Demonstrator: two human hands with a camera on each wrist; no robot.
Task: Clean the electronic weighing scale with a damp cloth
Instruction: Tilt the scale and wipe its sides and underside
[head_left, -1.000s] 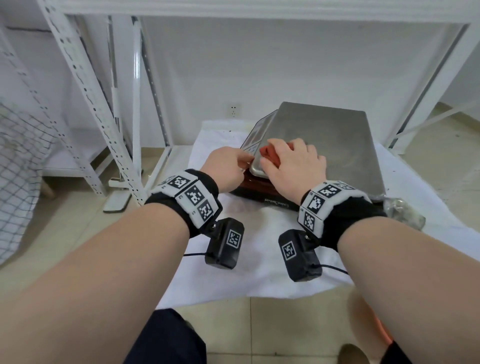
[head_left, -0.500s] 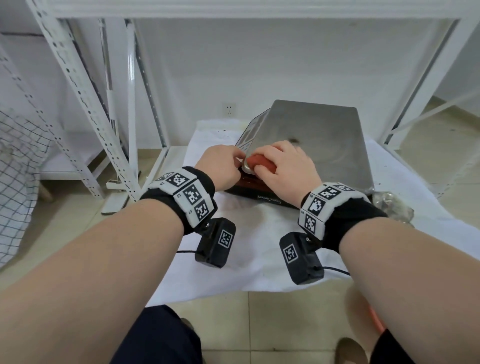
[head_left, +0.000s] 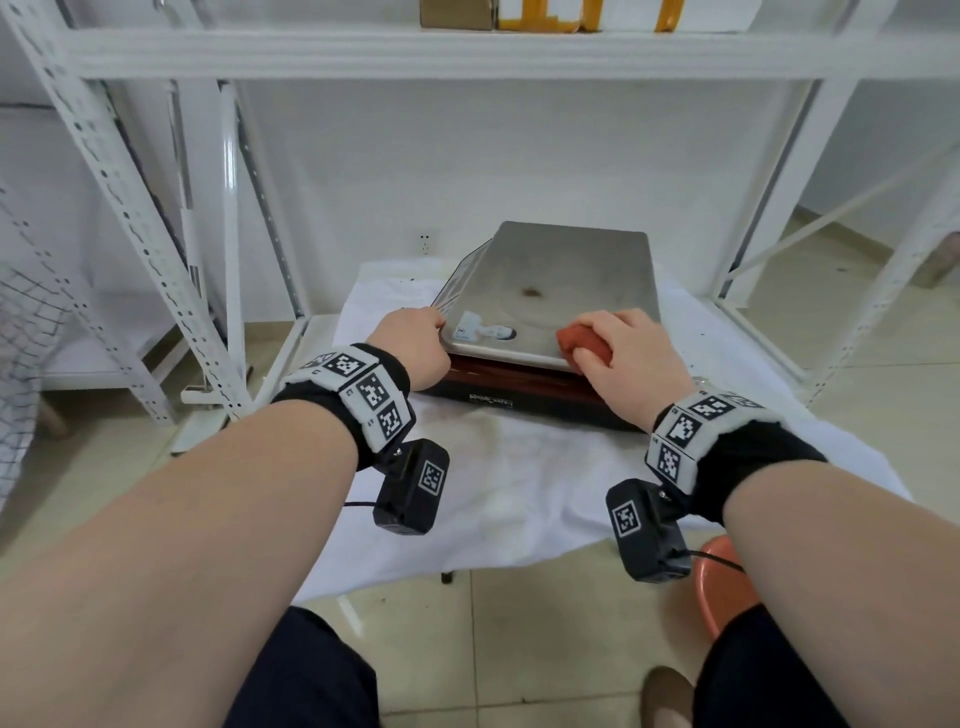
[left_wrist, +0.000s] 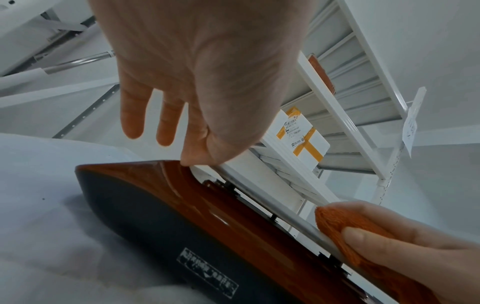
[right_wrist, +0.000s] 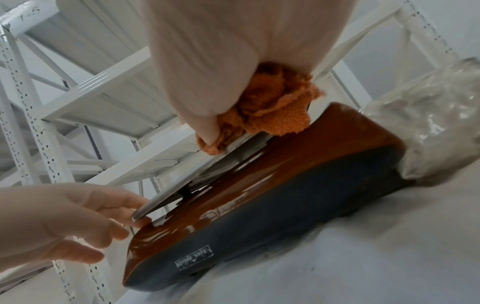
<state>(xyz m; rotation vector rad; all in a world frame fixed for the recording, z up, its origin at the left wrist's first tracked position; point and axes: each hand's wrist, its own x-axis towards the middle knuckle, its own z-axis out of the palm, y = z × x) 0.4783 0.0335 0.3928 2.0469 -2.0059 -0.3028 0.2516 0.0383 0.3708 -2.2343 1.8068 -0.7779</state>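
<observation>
The weighing scale (head_left: 545, 301) sits on a white sheet (head_left: 519, 478) spread over the floor, under a white metal rack (head_left: 467, 52). Its steel platter is dull and smeared, with a dark spot near the middle and a sticker at the near left corner; below it the body is glossy reddish-brown over a dark base.

The right hand (head_left: 631, 353) reaches to the platter's near right corner and grasps a bunched orange cloth (head_left: 582, 340), pressing it onto the platter's edge with the thumb on top. The left hand (head_left: 415, 345) steadies the near left corner, thumb and a finger touching the platter's rim, the other fingers loose and extended.

The left wrist view shows the gap between platter and body, a faded label on the dark base, and taped white boxes (left_wrist: 298, 131) on the rack above. The right wrist view alone shows a crumpled clear plastic bag (right_wrist: 428, 115) against the scale's far right end.
</observation>
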